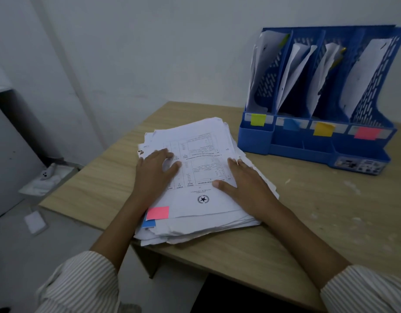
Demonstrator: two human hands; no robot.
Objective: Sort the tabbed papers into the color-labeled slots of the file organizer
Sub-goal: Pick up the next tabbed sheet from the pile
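Both my left hand (pixel 157 170) and right hand (pixel 244 184) rest flat, fingers straight, on the paper stack (pixel 195 177). Risk: lifting the pink tab (pixel 158 212) sheet drags the blue-tabbed one along; it overhangs the desk (pixel 308 211) edge.

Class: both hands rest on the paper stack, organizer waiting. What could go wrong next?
1. The ragged white paper stack overhangs the wooden desk's near edge; lifting the sheet with the pink sticky tab might drag lower sheets off.
2. The blue sticky tab beneath is half hidden, so two sheets could be filed together.
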